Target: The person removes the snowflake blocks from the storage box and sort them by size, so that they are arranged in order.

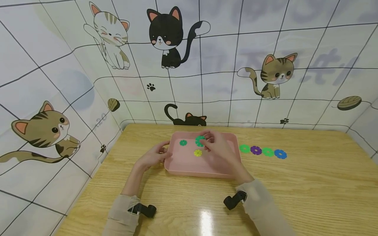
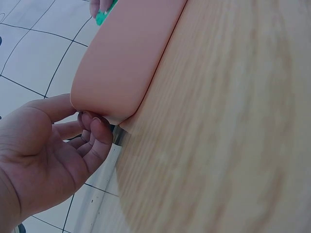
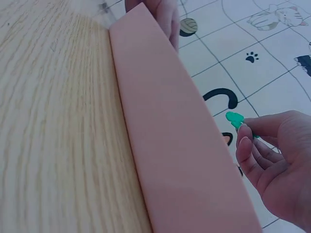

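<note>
My left hand (image 1: 153,156) grips the left side of a shallow pink tray (image 1: 183,164), its fingers at the rim and side wall in the left wrist view. Over the tray, my right hand (image 1: 218,146) pinches a green notched plastic disc (image 1: 199,141) between thumb and fingertips. In the right wrist view, the held green disc (image 3: 235,118) shows above the rim. Inside the tray lie a smaller green disc (image 1: 183,143) and a yellow disc (image 1: 198,153); my right hand and forearm hide part of the tray's right side.
Right of the tray, a row on the wooden table (image 1: 319,183) holds a light green disc (image 1: 244,148), a purple disc (image 1: 256,150), another light green disc (image 1: 268,152) and a blue disc (image 1: 280,154). A cat-print wall covering (image 1: 218,88) stands behind the table.
</note>
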Action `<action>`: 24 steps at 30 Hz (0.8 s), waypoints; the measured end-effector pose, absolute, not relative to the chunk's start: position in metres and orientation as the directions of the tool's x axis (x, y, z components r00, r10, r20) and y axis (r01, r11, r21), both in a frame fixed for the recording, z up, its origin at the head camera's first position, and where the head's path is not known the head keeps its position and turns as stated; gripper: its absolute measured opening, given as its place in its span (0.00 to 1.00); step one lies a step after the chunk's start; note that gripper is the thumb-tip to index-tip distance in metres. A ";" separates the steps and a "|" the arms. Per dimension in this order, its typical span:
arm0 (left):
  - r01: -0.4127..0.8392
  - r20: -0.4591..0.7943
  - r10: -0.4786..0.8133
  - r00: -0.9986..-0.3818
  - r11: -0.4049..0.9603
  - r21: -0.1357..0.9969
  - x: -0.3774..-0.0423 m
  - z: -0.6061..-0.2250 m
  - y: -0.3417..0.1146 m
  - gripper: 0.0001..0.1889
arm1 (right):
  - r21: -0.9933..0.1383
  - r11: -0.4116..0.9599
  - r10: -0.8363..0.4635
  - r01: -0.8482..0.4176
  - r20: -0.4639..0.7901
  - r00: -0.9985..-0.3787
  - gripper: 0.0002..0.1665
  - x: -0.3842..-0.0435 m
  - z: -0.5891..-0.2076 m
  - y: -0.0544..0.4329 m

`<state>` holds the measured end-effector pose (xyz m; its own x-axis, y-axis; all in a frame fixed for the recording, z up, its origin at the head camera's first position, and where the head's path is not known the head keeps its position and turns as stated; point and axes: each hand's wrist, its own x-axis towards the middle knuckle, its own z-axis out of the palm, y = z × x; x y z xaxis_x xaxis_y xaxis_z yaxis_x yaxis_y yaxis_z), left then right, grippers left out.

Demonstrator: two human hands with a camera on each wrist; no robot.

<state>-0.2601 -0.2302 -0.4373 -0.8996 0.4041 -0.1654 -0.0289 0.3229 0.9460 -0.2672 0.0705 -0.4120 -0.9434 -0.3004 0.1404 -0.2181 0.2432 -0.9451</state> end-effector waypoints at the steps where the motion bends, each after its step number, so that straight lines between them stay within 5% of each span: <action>1: -0.032 -0.168 0.403 -0.900 0.323 0.946 -0.260 -0.437 -0.230 0.34 | -0.943 0.245 -0.296 -0.227 0.151 -0.943 0.15 -0.266 -0.411 0.074; 24: -0.019 -0.165 0.403 -0.900 0.342 0.939 -0.258 -0.436 -0.230 0.35 | -0.879 0.319 -0.169 -0.355 0.316 -0.934 0.17 -0.248 -0.396 0.174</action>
<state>-0.2580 -0.2296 -0.4356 -0.9004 0.4027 -0.1646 -0.0187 0.3421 0.9395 -0.2483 0.1736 -0.3964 -0.9336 -0.1689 0.3159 -0.3551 0.3192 -0.8786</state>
